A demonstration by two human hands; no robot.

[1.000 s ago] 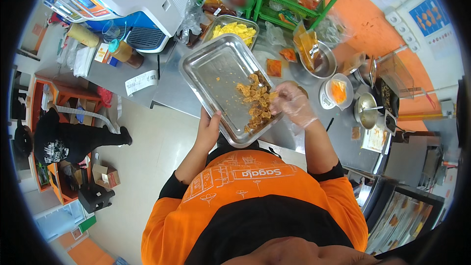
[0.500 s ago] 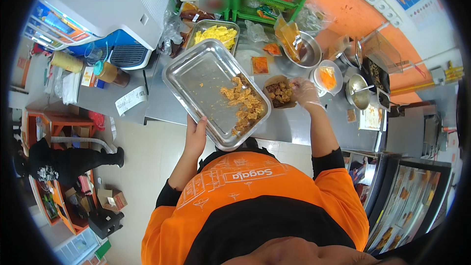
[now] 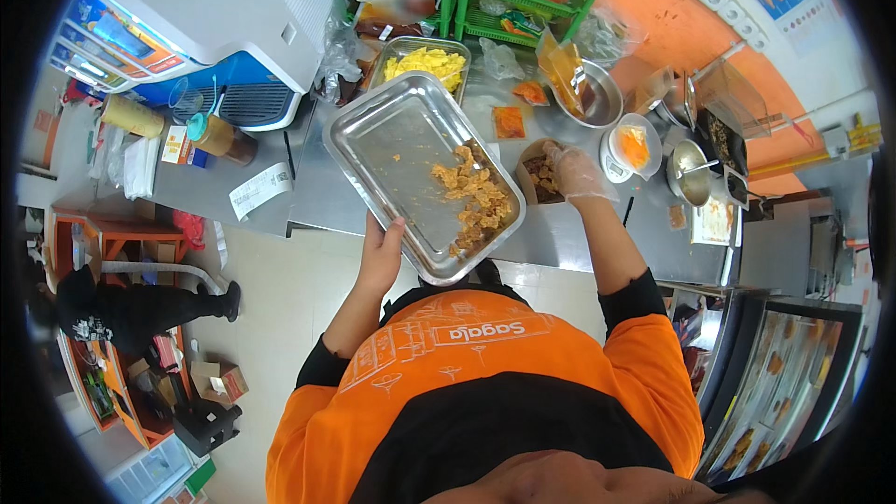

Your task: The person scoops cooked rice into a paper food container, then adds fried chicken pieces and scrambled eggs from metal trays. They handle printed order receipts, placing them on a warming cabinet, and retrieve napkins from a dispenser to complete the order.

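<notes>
My left hand (image 3: 381, 254) grips the near left edge of a shallow metal tray (image 3: 387, 163), thumb over the rim. The tray is tilted above the counter's front edge. Brown crispy fried pieces (image 3: 474, 194) and crumbs lie along its right side. Just right of the tray, an open brown paper box (image 3: 526, 185) stands on the counter with similar fried food (image 3: 541, 171) inside. My right hand (image 3: 581, 175), in a clear plastic glove, reaches over the box's right side. Its fingers are drawn together and bent down at the food; their tips are hidden.
Behind the tray sits a metal pan (image 3: 381, 61) of yellow pieces. A white scale (image 3: 614, 166) with a plastic bowl (image 3: 635, 145) and metal bowls (image 3: 689, 185) stand right of the box. Green shelves (image 3: 457, 0) rise at the back. A drink machine (image 3: 252, 28) stands left; a person (image 3: 131, 303) is beyond.
My right hand has moved from the paper box's right rim to over its food. My left hand still holds the tray. The whole view has shifted slightly.
</notes>
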